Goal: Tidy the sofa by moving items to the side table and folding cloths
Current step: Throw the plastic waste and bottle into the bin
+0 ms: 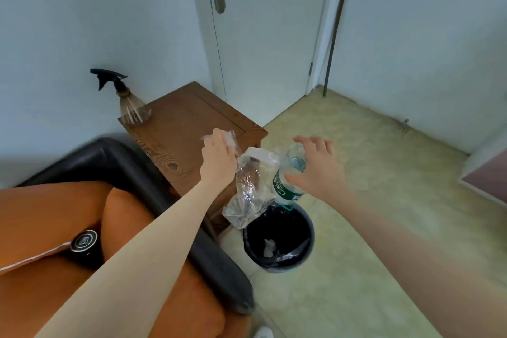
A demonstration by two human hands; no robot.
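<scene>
My left hand [218,158] is pinched shut on the top of a clear, crinkled plastic bag [248,189], which hangs down limp and glossy from the fingers. My right hand [315,170] has its fingers spread, with the palm against a clear plastic bottle [290,173]; the bottle carries a green label and tilts with its cap end pointing down. I cannot tell whether the hand is gripping the bottle or has let it go.

Both bag and bottle sit above a round waste bin [278,241] lined with a shiny black bag, some pale scraps lying at its bottom. The bin stands on pale yellowish floor tiles, just beside the wooden side table [192,123], whose brown top shows strong grain and a framed panel. On the table's far corner stands a ribbed, cone-shaped amber spray bottle [131,107] with a black trigger head.

At lower left is the sofa [153,173]: a smooth black armrest and orange cushions, with a round black lidded jar [83,240] wedged between cushions.
</scene>
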